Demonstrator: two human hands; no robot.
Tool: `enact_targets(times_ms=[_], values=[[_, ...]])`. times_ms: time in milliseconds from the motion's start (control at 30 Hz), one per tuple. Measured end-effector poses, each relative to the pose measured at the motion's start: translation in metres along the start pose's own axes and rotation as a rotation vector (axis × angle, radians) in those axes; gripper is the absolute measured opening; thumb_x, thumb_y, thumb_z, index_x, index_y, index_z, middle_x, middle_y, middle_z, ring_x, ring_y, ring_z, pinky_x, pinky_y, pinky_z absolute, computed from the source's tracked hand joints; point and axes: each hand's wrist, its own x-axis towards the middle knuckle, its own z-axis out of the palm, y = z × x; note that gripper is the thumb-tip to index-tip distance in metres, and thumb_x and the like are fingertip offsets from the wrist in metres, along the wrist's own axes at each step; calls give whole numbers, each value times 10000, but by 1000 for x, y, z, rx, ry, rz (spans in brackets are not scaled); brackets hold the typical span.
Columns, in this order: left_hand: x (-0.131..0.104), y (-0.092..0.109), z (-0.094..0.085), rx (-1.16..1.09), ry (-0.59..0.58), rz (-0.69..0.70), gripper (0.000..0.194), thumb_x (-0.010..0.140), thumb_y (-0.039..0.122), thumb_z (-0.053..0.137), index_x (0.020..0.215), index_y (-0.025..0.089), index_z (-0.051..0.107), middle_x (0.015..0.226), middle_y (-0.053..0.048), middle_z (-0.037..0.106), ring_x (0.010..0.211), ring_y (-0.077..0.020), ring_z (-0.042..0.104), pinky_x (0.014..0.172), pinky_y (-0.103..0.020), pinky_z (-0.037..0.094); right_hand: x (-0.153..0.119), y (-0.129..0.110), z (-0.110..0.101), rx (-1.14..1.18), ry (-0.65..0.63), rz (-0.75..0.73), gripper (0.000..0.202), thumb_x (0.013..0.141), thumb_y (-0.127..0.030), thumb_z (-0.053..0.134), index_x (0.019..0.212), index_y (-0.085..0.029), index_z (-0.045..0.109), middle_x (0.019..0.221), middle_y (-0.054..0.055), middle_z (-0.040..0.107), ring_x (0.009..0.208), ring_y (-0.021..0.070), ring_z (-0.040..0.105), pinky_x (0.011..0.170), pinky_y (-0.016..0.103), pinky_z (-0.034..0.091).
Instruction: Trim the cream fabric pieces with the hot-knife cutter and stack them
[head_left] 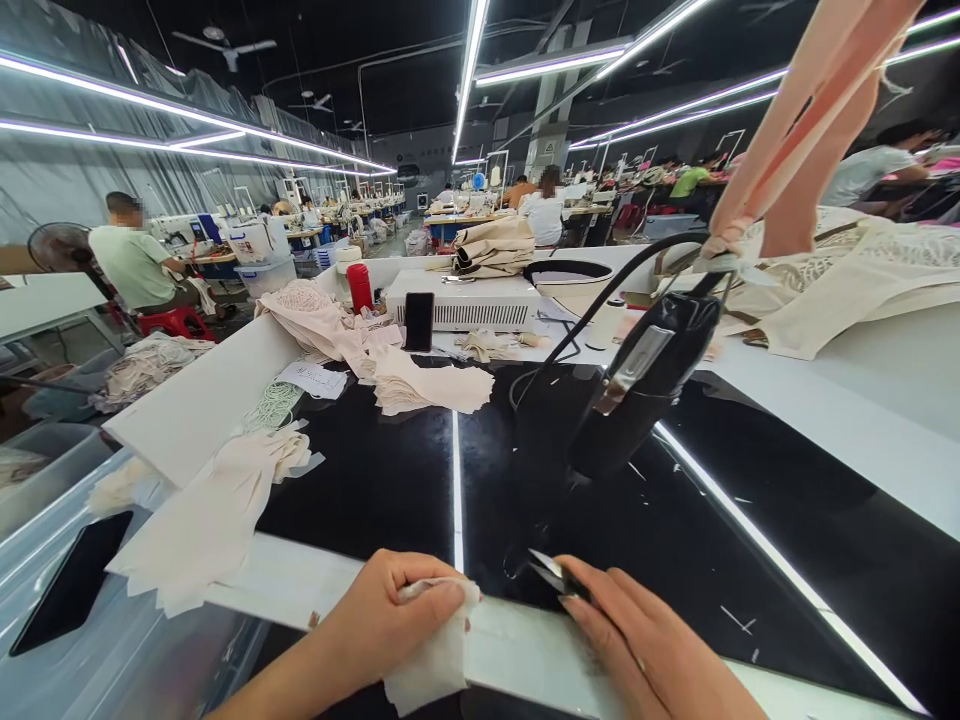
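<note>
Pinched between the thumb and fingers of my left hand [390, 615] is a pale fabric piece [431, 665], which hangs down over the white front edge of the table. My right hand [637, 630] is closed around small thread snips [551, 572], their blades pointing left toward the fabric with a gap between them. Most of the snips' body is hidden under my fingers. Beyond my hands lies the glossy black tabletop [375, 500]. A stack of cut cream pieces [435, 385] rests at its far side, and another pile of pale pieces [210, 510] spreads over the left edge.
A black hand-held device [652, 370] hangs from pink fabric strips [795, 130] above the table's right half. A phone [418, 322] leans against a white box [480, 300] at the back. Another dark phone [71, 580] lies left. A seated person [131, 255] works nearby.
</note>
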Motion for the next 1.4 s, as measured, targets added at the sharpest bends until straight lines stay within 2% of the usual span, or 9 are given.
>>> enact_targets(times_ms=[100, 200, 333, 433, 600, 733, 867, 1100, 1400], values=[[0, 3, -3, -9, 41, 19, 499, 873, 628, 653, 845, 154, 806, 937, -58, 634, 781, -154, 512, 643, -239, 352, 8, 23, -3, -253, 35, -42, 514, 1034, -550, 374, 1266, -231, 703, 905, 94, 740, 805, 271, 741, 653, 370, 615], [0, 6, -5, -104, 55, -73, 583, 810, 711, 686, 922, 150, 800, 851, -41, 610, 718, -141, 474, 620, -243, 336, 17, 35, -3, -405, 69, -34, 531, 1053, -513, 332, 1305, -190, 671, 744, 68, 656, 671, 260, 693, 564, 373, 555], [2, 10, -5, -196, 76, -108, 636, 728, 748, 749, 912, 140, 786, 759, -22, 614, 673, -125, 460, 627, -239, 353, 26, 33, -4, -485, 176, -80, 546, 1049, -494, 322, 1342, -170, 650, 970, 153, 729, 861, 344, 713, 752, 501, 572], [3, 12, -4, -261, 82, -106, 617, 701, 727, 790, 879, 136, 777, 751, -18, 629, 668, -118, 479, 621, -230, 361, 22, 17, -4, -339, 217, -76, 517, 1029, -533, 381, 1267, -209, 705, 1122, 165, 748, 1043, 395, 697, 879, 563, 556], [7, 16, 1, -328, 44, -84, 615, 691, 704, 817, 886, 122, 773, 743, -23, 639, 662, -117, 496, 616, -230, 377, 12, -35, 11, 435, -105, 121, 498, 931, -634, 570, 1243, -274, 715, 1160, 93, 764, 976, 256, 737, 846, 338, 617], [9, 19, 2, -301, 25, -33, 587, 742, 677, 796, 902, 112, 773, 756, -28, 637, 666, -116, 491, 605, -225, 370, 22, -69, 21, 871, -377, 233, 518, 876, -668, 604, 1101, -219, 727, 1004, 77, 766, 890, 247, 726, 796, 322, 600], [8, 16, -8, -262, 62, -11, 537, 766, 630, 794, 895, 109, 775, 752, -30, 639, 654, -116, 492, 589, -224, 373, 35, -77, 15, 973, -477, 308, 393, 897, -603, 616, 866, -215, 670, 754, -4, 650, 707, 168, 620, 659, 241, 511], [4, 8, -25, -166, 93, 66, 357, 832, 474, 753, 793, 120, 739, 720, -17, 624, 655, -121, 523, 601, -220, 405, 46, -80, 8, 1040, -491, 359, 517, 846, -721, 639, 852, -203, 633, 700, -29, 524, 629, 118, 454, 551, 206, 390], [4, 9, -27, -187, 112, 123, 330, 865, 466, 691, 812, 140, 681, 618, 23, 542, 554, -107, 495, 517, -209, 399, 56, -101, 14, 1173, -769, 559, 556, 696, -639, 826, 1015, -191, 746, 834, 34, 689, 680, 178, 623, 586, 246, 474]])
